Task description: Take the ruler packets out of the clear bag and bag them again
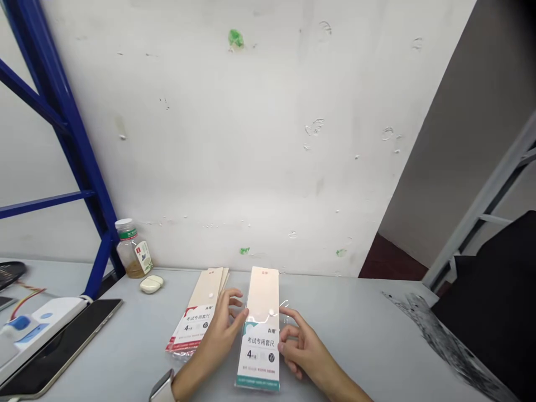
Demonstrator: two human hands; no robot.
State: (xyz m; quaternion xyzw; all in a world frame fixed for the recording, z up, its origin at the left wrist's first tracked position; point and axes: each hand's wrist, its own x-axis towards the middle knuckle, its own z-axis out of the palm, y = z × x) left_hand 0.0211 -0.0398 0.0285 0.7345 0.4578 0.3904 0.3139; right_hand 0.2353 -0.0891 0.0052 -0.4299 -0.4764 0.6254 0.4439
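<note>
Green-banded packet (260, 329) at middle of grey table (360, 324), right of red-banded packets (195, 321). Left hand (224, 329) loosely parted, thumb at packet's left edge; right hand (304, 347) half-curled at right edge, grip unclear. Step, judged: steadying packet. Any next lift would call for firm pinch at both edges.

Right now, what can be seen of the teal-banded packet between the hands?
The teal-banded packet is long and narrow, apparently card in clear plastic: cream upper section, white lower panel with black Chinese print, a large 4, and a teal strip along the bottom. It's right of the red-banded packet; whether flat or slightly lifted is unclear. The left hand meets its left edge with the thumb; the right hand has fingertips at its right edge.
</note>
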